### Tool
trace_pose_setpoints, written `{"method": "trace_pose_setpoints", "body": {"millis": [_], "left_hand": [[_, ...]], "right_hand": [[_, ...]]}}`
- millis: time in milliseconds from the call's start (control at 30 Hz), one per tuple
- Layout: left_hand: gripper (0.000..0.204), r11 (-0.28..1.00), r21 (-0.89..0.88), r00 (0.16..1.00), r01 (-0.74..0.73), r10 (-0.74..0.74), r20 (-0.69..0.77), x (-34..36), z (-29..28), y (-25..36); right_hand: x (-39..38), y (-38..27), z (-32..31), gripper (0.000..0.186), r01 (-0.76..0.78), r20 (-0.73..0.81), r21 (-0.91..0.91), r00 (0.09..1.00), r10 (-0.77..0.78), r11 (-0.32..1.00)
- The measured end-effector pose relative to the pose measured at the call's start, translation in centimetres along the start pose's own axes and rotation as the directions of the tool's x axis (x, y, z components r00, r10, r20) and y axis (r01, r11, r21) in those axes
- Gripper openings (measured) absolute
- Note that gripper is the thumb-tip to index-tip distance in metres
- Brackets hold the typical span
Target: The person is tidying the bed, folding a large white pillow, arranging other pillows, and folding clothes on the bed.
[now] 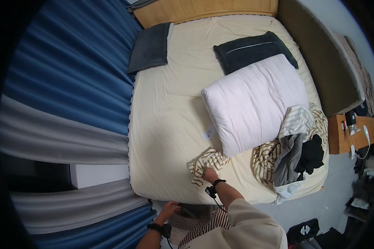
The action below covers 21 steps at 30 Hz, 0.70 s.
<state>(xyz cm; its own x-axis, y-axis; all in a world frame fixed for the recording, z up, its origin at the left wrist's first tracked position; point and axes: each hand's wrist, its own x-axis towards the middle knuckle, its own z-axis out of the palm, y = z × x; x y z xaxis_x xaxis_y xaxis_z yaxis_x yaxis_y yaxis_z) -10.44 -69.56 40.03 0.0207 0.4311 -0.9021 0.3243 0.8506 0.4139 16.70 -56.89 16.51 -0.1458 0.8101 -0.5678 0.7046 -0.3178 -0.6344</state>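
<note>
My right hand (210, 174) reaches over the near part of the bed, its fingers closed on a crumpled cream cloth with brown stripes (214, 159). The cloth lies on the pale yellow fitted sheet (162, 137), close to the near corner of a folded pale pink quilt (253, 101). My left hand (168, 209) is lower, just off the bed's near edge, fingers loosely apart and holding nothing I can see. Beside it, below the edge, is a dark grey surface (197, 212). Both wrists wear black bands with small devices.
A heap of clothes (289, 155), grey, black and striped, lies at the bed's right near corner. Two dark grey pillows (151, 47) are at the far end. Blue and grey curtains (70, 74) line the left side. A wooden nightstand (338, 137) stands at right.
</note>
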Motion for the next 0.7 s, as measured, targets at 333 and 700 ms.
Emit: {"method": "trace_pose_setpoints", "body": {"millis": [333, 700], "left_hand": [[0.030, 0.969, 0.224, 0.995, -0.103, 0.100, 0.027, 4.0, -0.2, 8.2], [0.024, 0.946, 0.252, 0.971, -0.202, 0.161, 0.176, 6.3, -0.8, 10.7]], "right_hand": [[-11.3, 16.2, -15.2, 0.018, 0.215, 0.432, -0.105, 0.890, -0.150, 0.971], [-19.9, 16.0, -26.5, 0.069, -0.229, -0.359, 0.375, 0.858, 0.368, 0.898]]}}
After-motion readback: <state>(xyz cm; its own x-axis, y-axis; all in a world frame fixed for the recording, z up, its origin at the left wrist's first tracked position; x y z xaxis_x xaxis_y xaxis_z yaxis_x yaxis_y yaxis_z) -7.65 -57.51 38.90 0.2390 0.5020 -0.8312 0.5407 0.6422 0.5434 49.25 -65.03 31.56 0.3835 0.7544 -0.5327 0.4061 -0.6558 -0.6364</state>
